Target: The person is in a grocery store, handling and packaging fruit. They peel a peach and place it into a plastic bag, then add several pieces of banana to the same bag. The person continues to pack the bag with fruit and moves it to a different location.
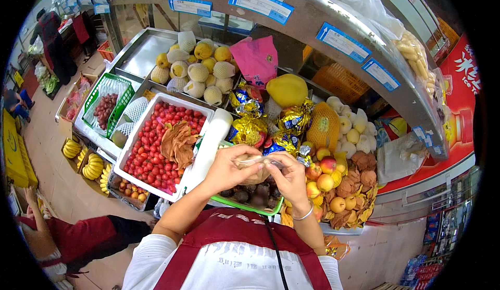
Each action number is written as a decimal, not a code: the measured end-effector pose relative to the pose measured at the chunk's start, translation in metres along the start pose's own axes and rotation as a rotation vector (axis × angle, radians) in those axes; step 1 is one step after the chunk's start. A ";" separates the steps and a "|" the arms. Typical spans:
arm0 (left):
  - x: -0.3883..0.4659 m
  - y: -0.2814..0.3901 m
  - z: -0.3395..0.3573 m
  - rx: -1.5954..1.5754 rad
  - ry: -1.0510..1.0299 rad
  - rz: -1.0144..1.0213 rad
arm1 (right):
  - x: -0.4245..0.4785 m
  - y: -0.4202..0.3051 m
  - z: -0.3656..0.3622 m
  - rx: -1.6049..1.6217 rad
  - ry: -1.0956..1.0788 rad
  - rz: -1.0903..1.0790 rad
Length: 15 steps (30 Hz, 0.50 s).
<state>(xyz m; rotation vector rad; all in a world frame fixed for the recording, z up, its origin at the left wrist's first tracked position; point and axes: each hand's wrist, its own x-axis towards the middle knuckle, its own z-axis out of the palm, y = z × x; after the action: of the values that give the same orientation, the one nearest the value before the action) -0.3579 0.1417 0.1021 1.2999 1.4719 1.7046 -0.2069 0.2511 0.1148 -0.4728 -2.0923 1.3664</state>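
Note:
My left hand (230, 167) and my right hand (288, 178) meet in front of my chest. Between them, thumbs and fingers pinch a piece of thin clear plastic (252, 160), which looks like a bag. Its lower part is blurred and partly covered by my fingers. Right below lies a green-rimmed tray (269, 213) with dark round fruit (242, 195), possibly mangosteens. A white plastic roll (216, 129) lies left of my left hand. Past my fingertips are fruits wrapped in gold and blue foil (249, 129).
On the left stands a white foam box (131, 172) of small red fruit. Apples (325, 182) and paper-wrapped fruit (353, 180) lie right. Pears in foam nets (197, 73) sit behind. A metal shelf (304, 12) overhangs the back. At lower left is another person (78, 239).

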 end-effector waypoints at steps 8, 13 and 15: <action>-0.009 -0.021 0.007 -0.214 0.009 -0.071 | -0.005 0.017 0.005 -0.135 -0.009 -0.083; -0.011 -0.018 0.005 -0.009 -0.002 -0.047 | -0.008 0.010 0.017 -0.182 0.032 -0.135; -0.011 -0.017 0.008 0.079 0.044 0.019 | -0.008 0.010 0.020 -0.193 0.048 -0.146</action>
<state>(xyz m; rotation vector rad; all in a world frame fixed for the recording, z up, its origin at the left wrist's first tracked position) -0.3495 0.1400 0.0817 1.3293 1.5715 1.7130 -0.2138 0.2371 0.0972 -0.4174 -2.1835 1.0666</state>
